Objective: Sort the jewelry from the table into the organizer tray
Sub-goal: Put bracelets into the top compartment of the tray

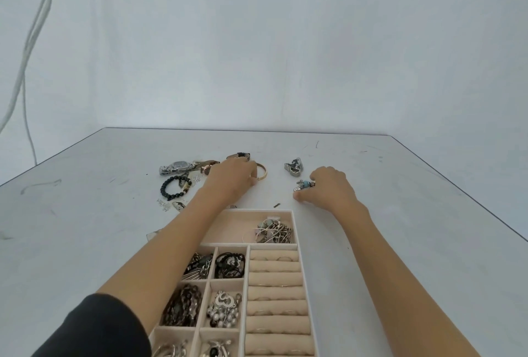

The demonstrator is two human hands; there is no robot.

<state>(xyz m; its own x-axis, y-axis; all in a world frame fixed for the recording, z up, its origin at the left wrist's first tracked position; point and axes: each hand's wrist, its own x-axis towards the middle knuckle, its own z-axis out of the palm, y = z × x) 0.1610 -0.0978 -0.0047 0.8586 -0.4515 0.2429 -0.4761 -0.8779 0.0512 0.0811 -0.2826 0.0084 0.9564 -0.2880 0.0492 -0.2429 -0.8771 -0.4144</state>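
Reaching beside silver watch (176, 168) and black bead bracelet (175, 187) on worktop (85, 219), curling left hand (232, 182) round gold bangle (262, 173); pinching blue-beaded charm bracelet (304, 185) in right hand (330, 189), beyond organizer tray (295, 228).

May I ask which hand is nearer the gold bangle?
Left. The left hand touches the gold bangle; the right hand, gripping a beaded charm, is apart to its right.
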